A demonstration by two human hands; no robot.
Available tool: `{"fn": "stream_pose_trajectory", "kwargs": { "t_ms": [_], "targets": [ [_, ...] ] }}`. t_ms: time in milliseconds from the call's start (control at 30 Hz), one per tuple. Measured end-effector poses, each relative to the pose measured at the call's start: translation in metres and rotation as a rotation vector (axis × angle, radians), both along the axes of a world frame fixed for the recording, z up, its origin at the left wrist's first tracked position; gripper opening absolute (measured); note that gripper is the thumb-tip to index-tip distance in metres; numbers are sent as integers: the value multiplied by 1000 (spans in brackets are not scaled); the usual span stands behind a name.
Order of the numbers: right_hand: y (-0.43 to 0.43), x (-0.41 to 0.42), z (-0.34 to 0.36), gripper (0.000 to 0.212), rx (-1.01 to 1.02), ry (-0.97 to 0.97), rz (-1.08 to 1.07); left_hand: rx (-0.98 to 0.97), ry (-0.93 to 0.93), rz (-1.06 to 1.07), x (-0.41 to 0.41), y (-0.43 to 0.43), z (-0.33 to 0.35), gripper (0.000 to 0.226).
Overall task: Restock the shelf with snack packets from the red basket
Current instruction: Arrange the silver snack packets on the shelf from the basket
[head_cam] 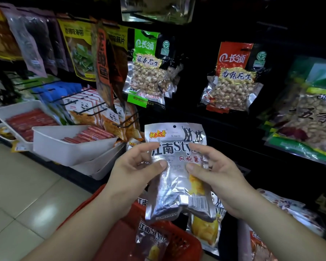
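Observation:
I hold a silver snack packet (174, 166) upright in front of the dark shelf. My left hand (132, 172) pinches its left side with thumb on the front. On its right side, my right hand (215, 176) grips the packet the same way. The packet has a small hang hole at its top edge. Below my hands sits the red basket (177, 247), with more of the same silver packets (152, 240) lying in it. Another such packet (205, 228) shows just right of the basket, under the held one.
Peanut bags, a green one (147, 72) and a red one (233, 78), hang on pegs above. Panda-print packets (94, 110) hang at left over white trays of red sausages (70, 144). Larger bags (309, 113) fill the right side. Tiled floor (21, 194) lies at left.

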State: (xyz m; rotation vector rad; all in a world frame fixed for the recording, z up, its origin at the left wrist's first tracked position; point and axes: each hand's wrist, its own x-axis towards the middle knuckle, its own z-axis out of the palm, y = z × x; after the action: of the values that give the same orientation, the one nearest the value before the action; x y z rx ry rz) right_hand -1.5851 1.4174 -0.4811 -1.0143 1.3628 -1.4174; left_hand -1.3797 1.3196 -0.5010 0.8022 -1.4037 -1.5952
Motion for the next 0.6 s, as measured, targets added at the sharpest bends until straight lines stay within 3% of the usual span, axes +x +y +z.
{"fn": "stream_pose_trajectory", "kwargs": {
  "t_ms": [167,267,367,467,533,600],
  "targets": [
    [0,3,-2,54,-3,17,-20,-52,-86,-57,1,3,5,56],
    [-3,-1,-2,50,13,67,-142,12,-137,-279,8,6,9,72],
    [-4,-7,-1,54,16,42,-196,-55,-192,-414,10,10,10,73],
    [-2,-14,1,82,40,-49,-33,-54,-154,-294,8,13,11,70],
    [1,-17,0,98,111,26,131,-50,-137,-194,7,13,10,69],
    [2,-18,-4,100,150,111,199,-73,-159,-156,7,12,7,69]
  ]
}}
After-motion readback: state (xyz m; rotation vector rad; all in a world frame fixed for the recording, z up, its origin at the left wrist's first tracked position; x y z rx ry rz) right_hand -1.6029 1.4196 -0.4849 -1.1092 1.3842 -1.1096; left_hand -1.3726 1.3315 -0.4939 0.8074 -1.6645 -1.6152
